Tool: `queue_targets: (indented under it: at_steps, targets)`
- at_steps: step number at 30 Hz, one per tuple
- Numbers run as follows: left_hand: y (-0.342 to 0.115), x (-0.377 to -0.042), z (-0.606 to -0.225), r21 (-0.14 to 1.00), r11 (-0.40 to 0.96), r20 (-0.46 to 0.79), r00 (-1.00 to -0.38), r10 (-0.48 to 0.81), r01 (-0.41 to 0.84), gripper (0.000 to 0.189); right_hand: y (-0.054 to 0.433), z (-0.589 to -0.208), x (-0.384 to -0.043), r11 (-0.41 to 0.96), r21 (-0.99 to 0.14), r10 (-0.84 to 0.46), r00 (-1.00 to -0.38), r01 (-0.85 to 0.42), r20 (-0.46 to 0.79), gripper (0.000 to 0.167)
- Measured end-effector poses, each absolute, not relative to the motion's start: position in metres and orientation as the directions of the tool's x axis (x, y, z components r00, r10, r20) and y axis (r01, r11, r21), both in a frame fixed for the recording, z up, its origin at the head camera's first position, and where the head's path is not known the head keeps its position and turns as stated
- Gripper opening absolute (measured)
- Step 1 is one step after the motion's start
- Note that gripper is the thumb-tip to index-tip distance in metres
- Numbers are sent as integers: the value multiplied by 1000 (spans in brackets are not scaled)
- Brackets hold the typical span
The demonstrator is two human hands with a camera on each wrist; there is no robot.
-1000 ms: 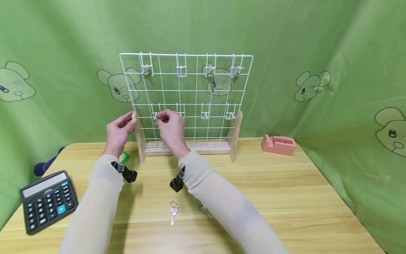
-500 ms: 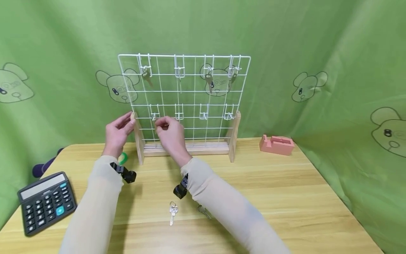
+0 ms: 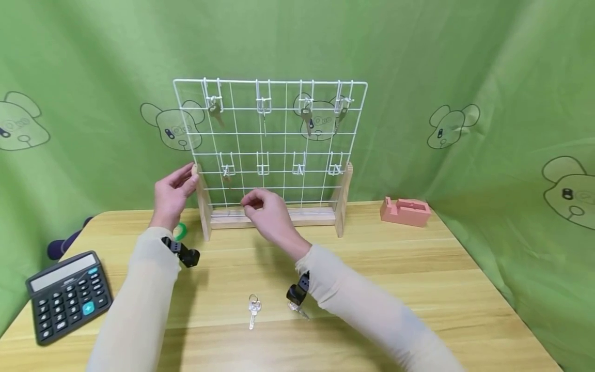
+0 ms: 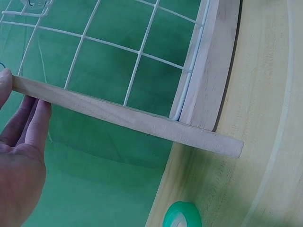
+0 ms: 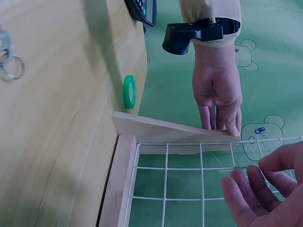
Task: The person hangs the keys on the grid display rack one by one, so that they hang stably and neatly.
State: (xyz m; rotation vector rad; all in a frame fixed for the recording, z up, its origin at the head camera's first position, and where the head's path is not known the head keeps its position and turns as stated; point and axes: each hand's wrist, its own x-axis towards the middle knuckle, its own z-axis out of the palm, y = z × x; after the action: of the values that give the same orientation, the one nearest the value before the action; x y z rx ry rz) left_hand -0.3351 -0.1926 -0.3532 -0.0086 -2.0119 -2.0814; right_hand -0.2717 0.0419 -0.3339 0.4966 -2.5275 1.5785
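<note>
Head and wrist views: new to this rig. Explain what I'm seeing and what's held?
There is no robot here: a person works bare-handed. One picture comes from a head-worn camera looking forward and down; the other two come from small black cameras, one on each wrist.

The left hand grips the left wooden post of a wire rack. The right hand is in front of the rack, with nothing visible in it.

Keys hang along the rack's top, and one more hangs lower, at left. On the table lie two loose keys, a calculator, a green tape roll and a pink tape dispenser.
</note>
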Motion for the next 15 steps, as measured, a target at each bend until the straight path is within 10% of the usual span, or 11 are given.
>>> queue_targets:
  at_steps: [15]
  targets:
    - [-192, -335, -353, 983, -14, 179, -969, -169, 184, 49, 71, -353, -247, 333, -917, -401, -913, -222, 75, 16]
